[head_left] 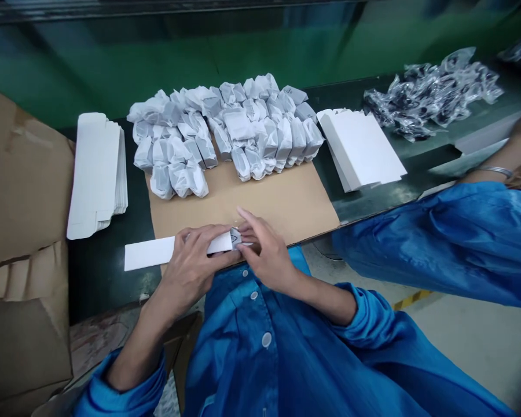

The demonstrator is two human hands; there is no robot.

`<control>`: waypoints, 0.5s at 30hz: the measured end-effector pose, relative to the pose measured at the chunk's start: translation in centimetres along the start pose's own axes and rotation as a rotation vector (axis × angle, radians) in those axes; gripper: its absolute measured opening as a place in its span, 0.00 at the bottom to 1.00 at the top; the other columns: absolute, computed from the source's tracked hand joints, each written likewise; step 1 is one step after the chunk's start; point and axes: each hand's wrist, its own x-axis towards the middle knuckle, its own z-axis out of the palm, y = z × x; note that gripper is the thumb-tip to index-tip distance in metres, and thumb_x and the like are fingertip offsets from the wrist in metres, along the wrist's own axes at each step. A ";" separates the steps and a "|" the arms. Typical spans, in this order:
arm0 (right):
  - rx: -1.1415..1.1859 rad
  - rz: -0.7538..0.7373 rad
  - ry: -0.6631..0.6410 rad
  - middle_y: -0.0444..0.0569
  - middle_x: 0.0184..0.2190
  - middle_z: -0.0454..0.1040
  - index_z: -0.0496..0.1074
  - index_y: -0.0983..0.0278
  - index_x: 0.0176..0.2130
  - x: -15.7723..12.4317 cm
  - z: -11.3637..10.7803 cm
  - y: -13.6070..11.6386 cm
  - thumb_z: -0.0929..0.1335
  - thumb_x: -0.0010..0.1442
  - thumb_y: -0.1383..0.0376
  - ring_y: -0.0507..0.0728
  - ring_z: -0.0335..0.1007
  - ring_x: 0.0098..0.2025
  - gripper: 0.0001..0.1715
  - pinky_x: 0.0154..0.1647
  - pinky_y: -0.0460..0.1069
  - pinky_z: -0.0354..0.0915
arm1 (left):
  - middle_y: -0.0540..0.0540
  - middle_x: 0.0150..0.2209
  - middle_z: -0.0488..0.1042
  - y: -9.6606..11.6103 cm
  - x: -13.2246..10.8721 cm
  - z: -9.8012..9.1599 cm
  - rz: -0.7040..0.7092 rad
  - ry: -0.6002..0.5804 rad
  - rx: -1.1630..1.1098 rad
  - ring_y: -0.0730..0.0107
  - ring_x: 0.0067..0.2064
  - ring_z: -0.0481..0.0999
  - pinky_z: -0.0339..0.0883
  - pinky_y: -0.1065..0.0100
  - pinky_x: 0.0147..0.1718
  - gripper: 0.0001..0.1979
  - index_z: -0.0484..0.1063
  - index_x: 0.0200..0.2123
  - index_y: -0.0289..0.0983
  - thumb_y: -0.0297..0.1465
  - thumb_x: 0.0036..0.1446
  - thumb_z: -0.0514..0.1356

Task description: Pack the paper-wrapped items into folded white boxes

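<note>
A long narrow white carton (150,253) lies level near the table's front edge. My left hand (193,255) is wrapped over its middle, fingers on top and thumb on the near side. At the carton's right end a small grey wrapped piece (235,238) sticks out of the opening. My right hand (264,249) has its fingers and thumb closed around that piece, index finger raised. How far the piece reaches inside is hidden. Beyond my hands, many small items in white wrapping (243,130) stand in rows on a brown cardboard sheet (282,202).
Flat white cartons (95,174) are stacked at the left, more white cartons (362,147) at the right. A brown cardboard box (26,231) borders the left side. Clear-bagged dark parts (434,92) lie far right, near a co-worker's arm (503,150) and blue sleeve.
</note>
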 end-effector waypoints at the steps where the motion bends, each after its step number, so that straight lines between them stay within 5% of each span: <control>1: 0.076 0.036 -0.004 0.52 0.53 0.70 0.52 0.56 0.70 0.2 0.0 -0.2 0.65 0.63 0.68 0.55 0.73 0.53 0.39 0.57 0.55 0.74 | 0.40 0.57 0.70 0.0 -0.1 0.2 -0.016 0.036 0.009 0.55 0.55 0.71 0.63 0.56 0.48 0.19 0.77 0.47 0.48 0.21 0.61 0.56; 4: 0.269 0.129 0.025 0.54 0.57 0.68 0.50 0.58 0.70 0.5 0.4 -0.9 0.65 0.64 0.66 0.56 0.72 0.57 0.39 0.61 0.56 0.70 | 0.36 0.55 0.69 0.2 -0.2 1.0 -0.077 0.180 0.072 0.54 0.55 0.71 0.67 0.56 0.49 0.12 0.75 0.45 0.41 0.23 0.59 0.61; 9: 0.228 0.091 0.057 0.55 0.61 0.66 0.49 0.60 0.70 0.4 1.4 -2.6 0.65 0.62 0.68 0.57 0.66 0.64 0.41 0.66 0.56 0.64 | 0.38 0.53 0.70 1.1 -0.3 2.6 -0.105 0.406 0.209 0.57 0.53 0.74 0.69 0.57 0.48 0.16 0.71 0.46 0.42 0.23 0.56 0.65; 15: 0.040 0.053 0.075 0.50 0.49 0.78 0.52 0.62 0.70 1.5 1.7 -3.2 0.67 0.59 0.67 0.57 0.74 0.52 0.44 0.59 0.55 0.69 | 0.36 0.53 0.72 0.7 0.2 3.9 -0.132 0.540 0.132 0.54 0.52 0.76 0.72 0.56 0.48 0.25 0.70 0.50 0.41 0.21 0.49 0.70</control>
